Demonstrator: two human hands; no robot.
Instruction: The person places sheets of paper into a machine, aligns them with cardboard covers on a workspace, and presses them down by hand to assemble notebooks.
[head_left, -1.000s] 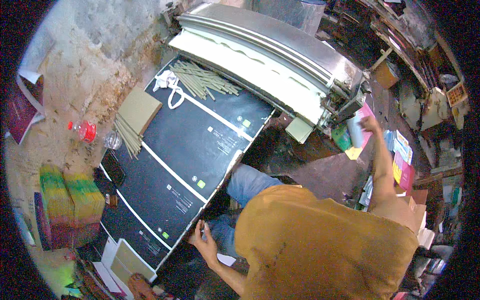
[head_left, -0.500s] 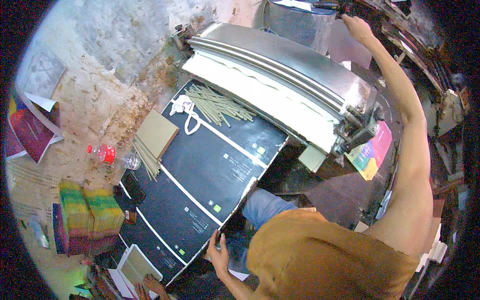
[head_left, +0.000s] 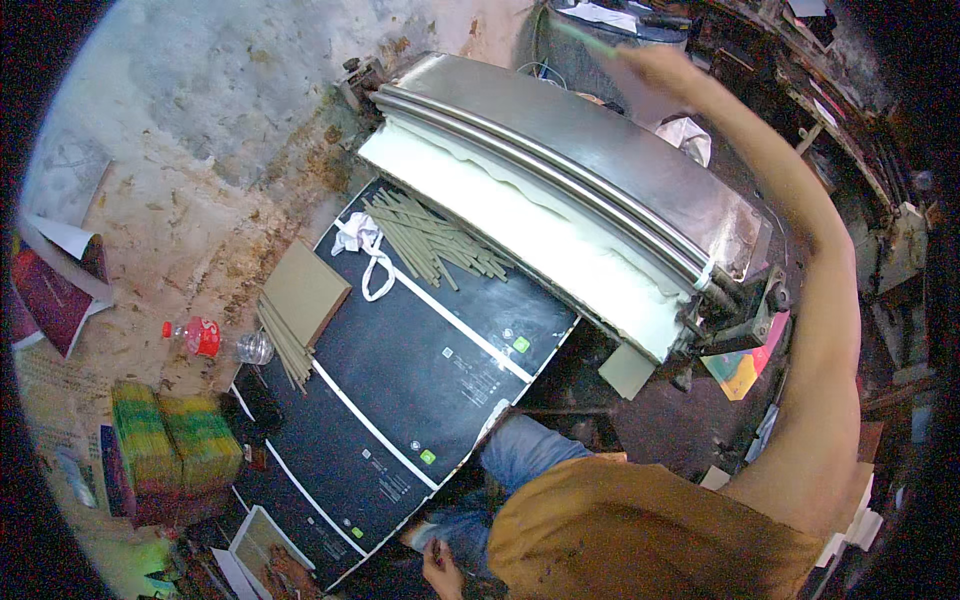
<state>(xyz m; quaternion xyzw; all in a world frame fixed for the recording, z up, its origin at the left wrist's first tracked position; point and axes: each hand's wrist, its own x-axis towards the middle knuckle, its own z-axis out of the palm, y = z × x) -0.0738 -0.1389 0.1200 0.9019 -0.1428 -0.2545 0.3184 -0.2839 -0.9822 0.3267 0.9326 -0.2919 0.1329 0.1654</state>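
Beyond the metal roller machine (head_left: pixel 560 120), my right hand (head_left: pixel 660 75) is raised and smeared by motion. It is closed around a thin pale-green strip (head_left: pixel 585 40), which sticks out to the left. Low in the view my left hand (head_left: pixel 441 572) hangs near my jeans, off the table's edge, its fingers loosely bent and apart with nothing seen in them. On the dark sheet-covered table (head_left: pixel 400 360) lie a pile of narrow grey-green board strips (head_left: pixel 430 235), a white cloth loop (head_left: pixel 360 235) and a stack of square boards (head_left: pixel 308 290) with more strips beside it.
White material (head_left: pixel 520 225) fills the machine's front. At the left are a plastic bottle (head_left: pixel 210 338), a dark phone-like object (head_left: pixel 258 405) and colourful stacked blocks (head_left: pixel 175 440). Another person's hand (head_left: pixel 290 575) rests on an open cover (head_left: pixel 262 545). A bin (head_left: pixel 590 60) stands behind the machine.
My right hand has swung left from the bin's right side, and the pale-green strip now shows in it. My left hand has dropped down from the table's edge. The view has shifted slightly.
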